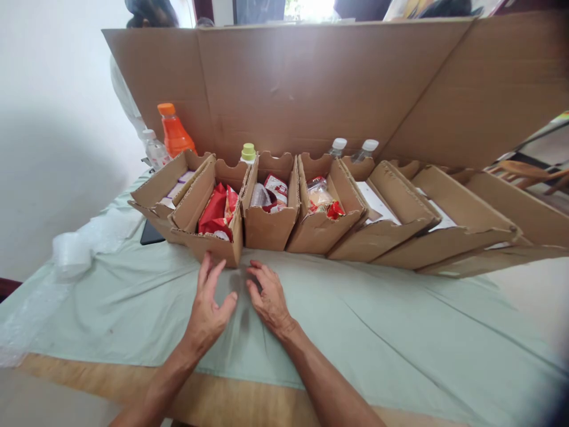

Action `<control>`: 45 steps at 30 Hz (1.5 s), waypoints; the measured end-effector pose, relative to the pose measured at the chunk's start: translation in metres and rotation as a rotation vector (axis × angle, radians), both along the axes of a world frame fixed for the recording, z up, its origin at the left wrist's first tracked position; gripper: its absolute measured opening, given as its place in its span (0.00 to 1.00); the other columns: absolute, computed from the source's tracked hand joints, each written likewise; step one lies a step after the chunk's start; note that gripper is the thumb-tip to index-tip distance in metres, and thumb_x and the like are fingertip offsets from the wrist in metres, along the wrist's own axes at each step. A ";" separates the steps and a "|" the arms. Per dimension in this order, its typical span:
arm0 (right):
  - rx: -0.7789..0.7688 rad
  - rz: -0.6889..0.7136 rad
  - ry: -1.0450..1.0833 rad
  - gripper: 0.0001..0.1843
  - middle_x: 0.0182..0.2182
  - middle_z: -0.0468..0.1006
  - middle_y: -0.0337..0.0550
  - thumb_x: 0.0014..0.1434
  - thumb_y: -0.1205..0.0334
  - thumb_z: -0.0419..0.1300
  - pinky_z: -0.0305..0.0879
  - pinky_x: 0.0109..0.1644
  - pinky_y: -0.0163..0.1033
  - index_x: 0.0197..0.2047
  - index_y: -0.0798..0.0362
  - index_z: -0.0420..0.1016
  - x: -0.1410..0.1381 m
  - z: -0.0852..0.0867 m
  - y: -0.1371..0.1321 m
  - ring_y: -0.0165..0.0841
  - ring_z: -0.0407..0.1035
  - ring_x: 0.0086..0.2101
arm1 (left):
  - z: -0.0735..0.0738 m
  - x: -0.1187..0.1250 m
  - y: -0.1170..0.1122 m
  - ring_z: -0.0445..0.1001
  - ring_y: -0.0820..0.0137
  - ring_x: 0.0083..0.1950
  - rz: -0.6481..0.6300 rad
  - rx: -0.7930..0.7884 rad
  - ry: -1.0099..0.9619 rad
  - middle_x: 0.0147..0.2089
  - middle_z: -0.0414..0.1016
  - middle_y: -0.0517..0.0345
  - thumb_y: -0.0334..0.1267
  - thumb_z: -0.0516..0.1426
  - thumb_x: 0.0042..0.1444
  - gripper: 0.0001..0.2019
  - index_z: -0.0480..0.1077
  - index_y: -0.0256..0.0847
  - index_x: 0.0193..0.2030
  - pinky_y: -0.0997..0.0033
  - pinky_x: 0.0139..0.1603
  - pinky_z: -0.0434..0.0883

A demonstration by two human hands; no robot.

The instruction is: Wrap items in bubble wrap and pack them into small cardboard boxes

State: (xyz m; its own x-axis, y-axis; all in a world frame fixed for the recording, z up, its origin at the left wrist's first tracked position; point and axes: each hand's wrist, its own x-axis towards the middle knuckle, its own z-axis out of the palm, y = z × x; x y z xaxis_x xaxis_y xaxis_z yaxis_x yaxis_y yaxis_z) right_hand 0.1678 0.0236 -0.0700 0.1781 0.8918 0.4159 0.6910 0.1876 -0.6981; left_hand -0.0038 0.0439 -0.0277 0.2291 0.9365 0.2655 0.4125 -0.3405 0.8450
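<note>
My left hand [208, 308] and my right hand [267, 299] hover side by side over a pale green cloth [364, 332], fingers spread, holding nothing. Just beyond their fingertips stands a row of open cardboard bins [271, 228]. The bin nearest my left hand holds red snack packets [216, 210]. The one after it holds a red and white packet [276, 188]. A third bin holds a clear bag of snacks [320, 196].
A tall cardboard sheet [311, 89] stands behind the bins. An orange bottle [175, 131], a green-capped bottle [248, 152] and clear bottles [351, 149] line the back. Crumpled plastic wrap [71, 255] lies at left. The wooden table edge [222, 400] shows in front. A person stands behind the sheet.
</note>
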 end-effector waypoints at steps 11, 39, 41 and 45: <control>0.112 0.003 0.083 0.16 0.45 0.85 0.48 0.67 0.65 0.54 0.75 0.55 0.46 0.55 0.50 0.78 0.015 0.048 -0.006 0.38 0.79 0.47 | 0.001 -0.003 0.046 0.64 0.45 0.75 -0.170 -0.038 -0.023 0.82 0.49 0.44 0.40 0.60 0.58 0.22 0.77 0.45 0.59 0.41 0.68 0.71; -0.009 -0.127 -0.049 0.23 0.30 0.82 0.37 0.66 0.57 0.59 0.72 0.36 0.38 0.64 0.48 0.72 0.073 0.145 -0.013 0.32 0.75 0.26 | 0.035 -0.058 0.086 0.75 0.56 0.61 0.276 0.285 -0.087 0.65 0.67 0.42 0.36 0.61 0.55 0.37 0.60 0.43 0.72 0.54 0.57 0.77; -0.043 -0.107 -0.014 0.17 0.30 0.83 0.39 0.66 0.55 0.59 0.73 0.34 0.38 0.55 0.49 0.78 0.070 0.122 -0.031 0.33 0.76 0.26 | 0.053 -0.083 0.106 0.70 0.51 0.67 0.339 0.420 -0.008 0.68 0.65 0.41 0.36 0.63 0.51 0.39 0.61 0.43 0.72 0.50 0.64 0.74; -0.186 -0.084 0.093 0.15 0.31 0.85 0.42 0.66 0.52 0.59 0.74 0.32 0.38 0.47 0.50 0.81 0.062 0.075 -0.059 0.35 0.78 0.27 | 0.092 -0.109 0.158 0.52 0.40 0.79 0.181 0.533 0.248 0.76 0.55 0.43 0.36 0.65 0.45 0.33 0.73 0.43 0.62 0.36 0.74 0.57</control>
